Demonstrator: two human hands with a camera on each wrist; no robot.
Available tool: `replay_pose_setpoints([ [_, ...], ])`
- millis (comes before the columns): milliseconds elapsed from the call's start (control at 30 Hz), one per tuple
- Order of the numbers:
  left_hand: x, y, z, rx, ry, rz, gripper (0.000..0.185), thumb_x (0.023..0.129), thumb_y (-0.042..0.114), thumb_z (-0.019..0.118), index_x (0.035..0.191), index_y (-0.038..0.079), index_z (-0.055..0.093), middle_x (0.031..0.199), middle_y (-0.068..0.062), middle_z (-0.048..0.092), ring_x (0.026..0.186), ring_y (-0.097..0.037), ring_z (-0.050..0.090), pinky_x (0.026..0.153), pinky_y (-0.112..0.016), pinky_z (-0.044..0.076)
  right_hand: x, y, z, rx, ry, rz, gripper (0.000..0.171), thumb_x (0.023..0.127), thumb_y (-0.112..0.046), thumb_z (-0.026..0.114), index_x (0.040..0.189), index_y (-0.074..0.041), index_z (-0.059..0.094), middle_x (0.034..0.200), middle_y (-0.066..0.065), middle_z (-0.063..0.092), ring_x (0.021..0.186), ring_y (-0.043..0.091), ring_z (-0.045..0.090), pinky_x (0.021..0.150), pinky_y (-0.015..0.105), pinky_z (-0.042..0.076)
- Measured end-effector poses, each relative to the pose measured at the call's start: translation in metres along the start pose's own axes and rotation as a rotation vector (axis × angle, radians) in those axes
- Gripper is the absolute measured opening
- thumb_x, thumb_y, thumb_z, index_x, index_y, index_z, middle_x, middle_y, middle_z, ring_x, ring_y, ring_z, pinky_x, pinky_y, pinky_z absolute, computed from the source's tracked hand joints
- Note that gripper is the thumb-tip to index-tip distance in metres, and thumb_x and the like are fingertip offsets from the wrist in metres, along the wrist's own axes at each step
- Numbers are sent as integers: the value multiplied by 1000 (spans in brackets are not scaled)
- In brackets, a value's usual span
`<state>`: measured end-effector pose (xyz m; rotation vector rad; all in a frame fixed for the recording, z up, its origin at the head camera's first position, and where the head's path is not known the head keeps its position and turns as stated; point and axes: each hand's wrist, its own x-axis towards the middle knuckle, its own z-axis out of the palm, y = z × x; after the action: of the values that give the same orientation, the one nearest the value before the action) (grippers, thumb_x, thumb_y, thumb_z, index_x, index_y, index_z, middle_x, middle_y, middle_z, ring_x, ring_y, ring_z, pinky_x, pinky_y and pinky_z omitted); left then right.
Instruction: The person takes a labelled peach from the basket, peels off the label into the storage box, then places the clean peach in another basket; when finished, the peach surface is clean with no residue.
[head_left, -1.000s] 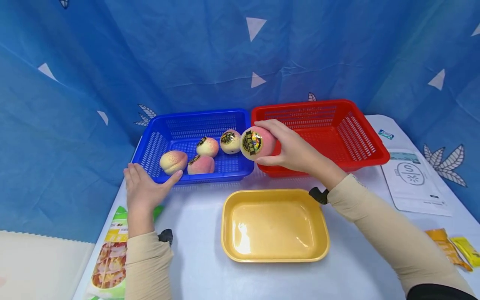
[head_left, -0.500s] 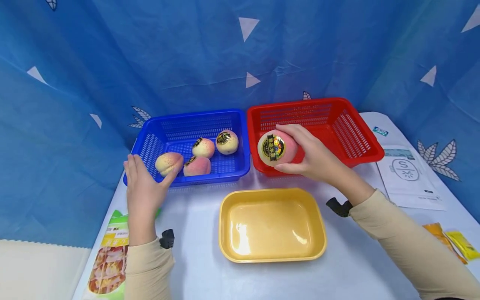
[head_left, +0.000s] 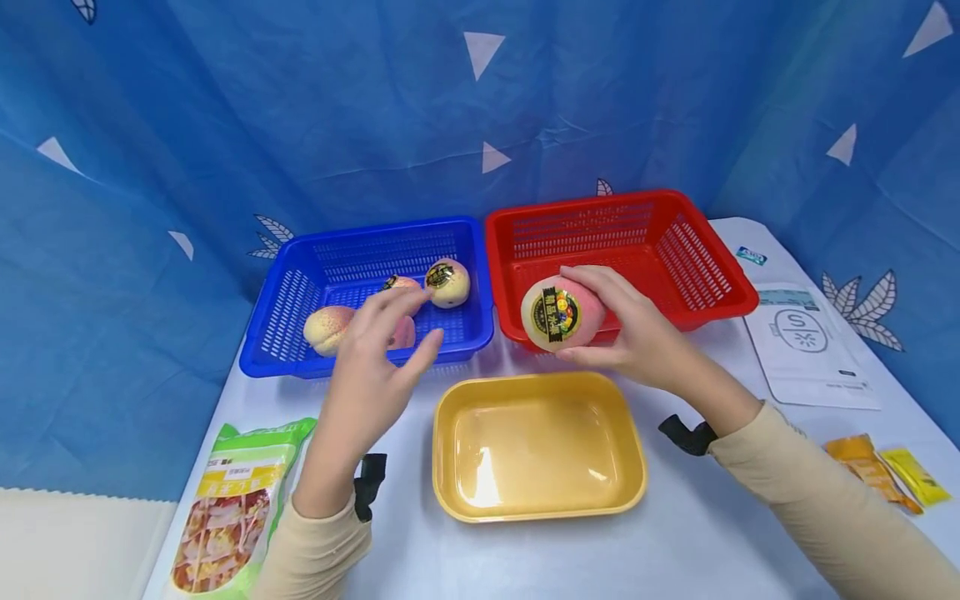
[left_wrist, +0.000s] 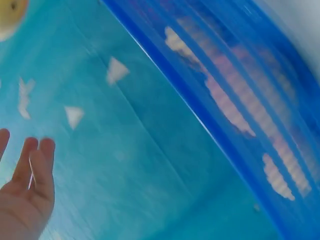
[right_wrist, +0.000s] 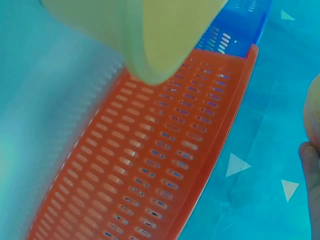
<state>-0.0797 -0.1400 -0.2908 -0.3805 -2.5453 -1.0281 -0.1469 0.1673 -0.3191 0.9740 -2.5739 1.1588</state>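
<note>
My right hand grips a large pink-and-cream peach with a black-and-gold label, above the front of the red basket. At the right edge of the right wrist view, part of that peach shows with a digit touching it. My left hand, holding nothing, is raised over the front of the blue basket, fingers spread apart. Inside the blue basket lie several peaches, such as a yellowish one and a labelled one. The left hand partly covers others.
In front of the baskets stands a yellow tray. A green food bag lies at the left. To the right are a white pouch, orange and yellow packets, and a small green packet. A blue curtain hangs behind.
My right hand has carried the peach rightward, from between the baskets to the red basket's front. My left hand has moved right from the blue basket's left corner.
</note>
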Motion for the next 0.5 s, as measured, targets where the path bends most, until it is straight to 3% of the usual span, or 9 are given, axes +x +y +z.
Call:
replay_pose_setpoints([
  [133,0,12,18,-79,-169,23,46,94,29,70,138,26,58,138,3,56,122,-16,55,99,-41,50,-5,-3,3,39,-3,-18,93,71,-20,91,149,-22,41,142,1,49,131,14,47,92,13,51],
  [200,0,18,26,-125,-217,35,45,94,29,68,138,25,58,135,4,57,119,-14,57,94,-38,53,-7,-4,4,53,-8,-37,92,71,-18,90,149,-20,42,142,2,49,131,15,47,92,12,50],
  [300,1,26,37,-177,-230,90,42,95,26,67,137,23,59,129,3,58,107,-11,57,85,-34,55,-10,-5,6,54,-12,-63,91,72,-16,90,149,-18,41,142,3,49,131,15,46,95,12,50],
  [500,6,36,50,-211,-181,227,36,96,20,67,131,20,63,126,1,55,93,-6,53,76,-26,52,-15,-6,11,64,-11,-96,89,72,-15,89,149,-14,43,143,4,49,131,16,47,98,12,47],
])
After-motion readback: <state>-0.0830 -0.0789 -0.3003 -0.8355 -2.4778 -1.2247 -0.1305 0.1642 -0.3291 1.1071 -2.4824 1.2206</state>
